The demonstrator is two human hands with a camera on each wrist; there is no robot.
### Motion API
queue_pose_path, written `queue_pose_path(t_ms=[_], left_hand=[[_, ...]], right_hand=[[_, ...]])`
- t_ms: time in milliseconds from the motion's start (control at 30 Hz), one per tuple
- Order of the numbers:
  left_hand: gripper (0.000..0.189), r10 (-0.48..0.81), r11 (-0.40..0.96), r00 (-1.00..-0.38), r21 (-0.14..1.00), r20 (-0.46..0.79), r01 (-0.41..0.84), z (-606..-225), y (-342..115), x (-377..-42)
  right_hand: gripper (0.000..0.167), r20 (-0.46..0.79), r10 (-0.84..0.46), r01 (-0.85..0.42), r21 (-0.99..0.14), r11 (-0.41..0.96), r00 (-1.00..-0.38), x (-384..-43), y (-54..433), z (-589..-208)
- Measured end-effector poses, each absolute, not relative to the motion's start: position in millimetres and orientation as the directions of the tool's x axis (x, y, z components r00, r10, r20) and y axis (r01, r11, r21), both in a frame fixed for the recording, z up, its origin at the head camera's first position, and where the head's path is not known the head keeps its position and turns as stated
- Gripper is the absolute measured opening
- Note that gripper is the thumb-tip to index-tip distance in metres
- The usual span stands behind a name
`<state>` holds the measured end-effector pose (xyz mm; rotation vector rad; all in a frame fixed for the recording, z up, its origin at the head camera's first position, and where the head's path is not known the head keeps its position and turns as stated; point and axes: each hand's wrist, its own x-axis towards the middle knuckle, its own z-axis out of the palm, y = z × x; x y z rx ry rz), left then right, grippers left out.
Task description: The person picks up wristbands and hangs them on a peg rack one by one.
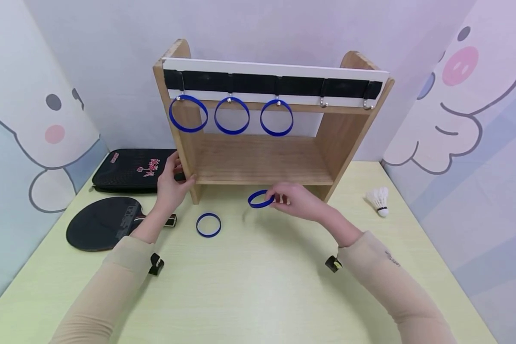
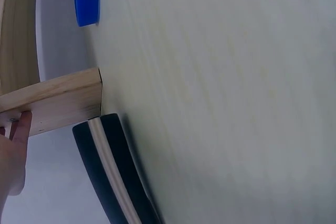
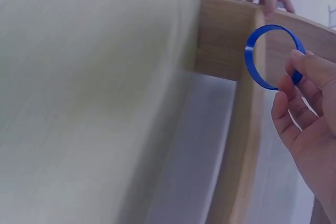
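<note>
My right hand (image 1: 298,200) pinches a blue ring (image 1: 258,204) between thumb and fingers, in front of the wooden shelf's lower board. In the right wrist view that ring stands tilted, gripped at its rim. My left hand (image 1: 172,184) holds the left side panel of the wooden shelf (image 1: 262,157), thumb at its front edge and fingers on the outer side. Three more blue rings (image 1: 232,131) hang from hooks on the white-and-black rail (image 1: 253,85); the two right-hand hooks (image 1: 324,102) are bare. Another blue ring (image 1: 208,234) lies flat on the table.
A black table tennis paddle (image 1: 103,224) lies left of the shelf, its handle partly hidden by my left arm. Behind it is a black zippered case (image 1: 129,169). On the right lies a white shuttlecock (image 1: 379,200). Walls enclose the pale table (image 1: 258,291) at back and sides.
</note>
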<state>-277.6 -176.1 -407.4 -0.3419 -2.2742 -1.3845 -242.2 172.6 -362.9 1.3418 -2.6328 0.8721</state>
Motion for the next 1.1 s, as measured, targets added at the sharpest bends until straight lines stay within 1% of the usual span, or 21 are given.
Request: queue_pose_path(t_ms=[133,267,567,733,1000,1100], left_hand=[[0.075,-0.022,0.463,-0.865,0.772,0.501,0.435,-407.4,-175.8,-277.8],[0.075,-0.021,0.460,-0.868,0.775,0.497,0.433,-406.8,-175.3,-277.9],[0.076,-0.028,0.462,-0.867,0.775,0.497,0.430,-407.9,-176.2,-278.1],[0.076,-0.025,0.462,-0.868,0.775,0.496,0.430,-407.8,-175.9,-277.5],[0.075,-0.027,0.458,-0.871,0.780,0.491,0.426,-407.2,-175.5,-277.0],[0.075,-0.026,0.455,-0.870,0.781,0.492,0.429,-407.2,-175.4,-276.9]], right_hand=[[0.016,0.340,-0.714,-0.776,-0.436,0.456,-0.611,-236.8,176.1,-349.6],[0.019,0.404,-0.699,-0.800,-0.411,0.438,-0.591,-229.8,180.6,-334.9],[0.026,0.573,-0.650,-0.866,-0.330,0.375,-0.500,-220.0,187.9,-310.0],[0.028,0.646,-0.605,-0.884,-0.301,0.359,-0.466,-214.0,191.6,-294.9],[0.031,0.722,-0.545,-0.891,-0.229,0.391,-0.425,-204.7,200.0,-266.8],[0.031,0.733,-0.533,-0.892,-0.231,0.389,-0.422,-202.4,204.1,-256.0]])
